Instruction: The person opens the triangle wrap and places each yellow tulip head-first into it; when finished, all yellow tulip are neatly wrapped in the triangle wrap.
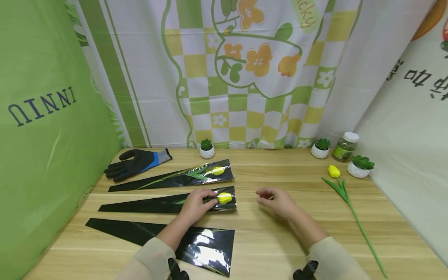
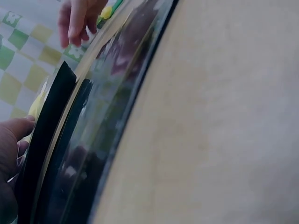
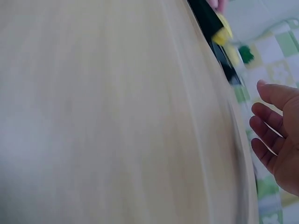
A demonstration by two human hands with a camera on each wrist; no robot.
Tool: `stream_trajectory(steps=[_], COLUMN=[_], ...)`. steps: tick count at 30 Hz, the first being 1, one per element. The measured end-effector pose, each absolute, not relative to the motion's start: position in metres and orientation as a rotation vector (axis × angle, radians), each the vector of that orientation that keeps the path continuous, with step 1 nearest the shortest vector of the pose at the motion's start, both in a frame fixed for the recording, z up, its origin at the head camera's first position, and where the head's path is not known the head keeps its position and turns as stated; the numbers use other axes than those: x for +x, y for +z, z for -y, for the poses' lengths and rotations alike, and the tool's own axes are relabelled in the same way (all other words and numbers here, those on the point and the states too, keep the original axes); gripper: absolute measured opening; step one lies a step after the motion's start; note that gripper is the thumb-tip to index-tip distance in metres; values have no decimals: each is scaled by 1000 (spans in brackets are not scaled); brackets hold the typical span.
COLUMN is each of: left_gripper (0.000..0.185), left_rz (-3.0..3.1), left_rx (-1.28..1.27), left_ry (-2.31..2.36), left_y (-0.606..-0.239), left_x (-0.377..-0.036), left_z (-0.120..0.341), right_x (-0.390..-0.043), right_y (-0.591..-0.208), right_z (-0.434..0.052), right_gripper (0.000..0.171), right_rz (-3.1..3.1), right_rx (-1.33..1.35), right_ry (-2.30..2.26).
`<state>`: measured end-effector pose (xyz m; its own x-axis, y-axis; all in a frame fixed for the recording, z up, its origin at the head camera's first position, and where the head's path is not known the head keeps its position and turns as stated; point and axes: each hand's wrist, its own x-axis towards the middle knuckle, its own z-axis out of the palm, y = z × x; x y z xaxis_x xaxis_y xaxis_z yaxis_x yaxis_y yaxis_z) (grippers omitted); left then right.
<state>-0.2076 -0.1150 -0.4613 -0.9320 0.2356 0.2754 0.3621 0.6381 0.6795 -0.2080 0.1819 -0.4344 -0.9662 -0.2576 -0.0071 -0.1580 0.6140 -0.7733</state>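
**Fingers on the middle sleeve, right hand hovering free**

Fingers (image 1: 206,193) of the left hand (image 1: 196,206) lie fairly straight on the wide end of the middle glossy black plastic flower sleeve (image 1: 164,204), pressing it onto the pale wooden counter (image 1: 280,249) just left of the yellow artificial tulip head (image 1: 224,198) that sits inside it. From the left wrist view the thumb rests against the sleeve's dark edge. The right hand (image 1: 278,201) hangs just above the counter to the right of that sleeve, its fingers loosely curled and holding nothing; the right wrist view shows them relaxed and slightly apart.

Farther away lies a second black sleeve with a yellow tulip and green leaves inside (image 1: 185,177). Nearer, under the left forearm, lies a flat black sleeve without a flower (image 1: 206,249). A loose yellow tulip on a long green stem (image 1: 344,194) lies well apart on the right. A black and blue work glove (image 1: 134,163) rests at the far left. Three small potted succulents in white pots (image 1: 207,149) and a clear jar with a white lid (image 1: 345,146) stand along the far edge.
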Motion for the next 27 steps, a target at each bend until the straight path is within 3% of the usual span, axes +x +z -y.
stream_trajectory(steps=[14,27], left_gripper=[20,22], left_rz=[2724,2714], left_rx=[-464,-493], left_ry=[-1119,-1090], left_y=[-459,-459], left_x=[-226,-239], left_z=[119,119], right_x=[-182,-165], right_y=[-413,-416], right_z=[-274,-346], right_gripper=[35,46], right_rz=[-2895,-3013], right_rx=[-268,-110], right_ry=[-1084,-883])
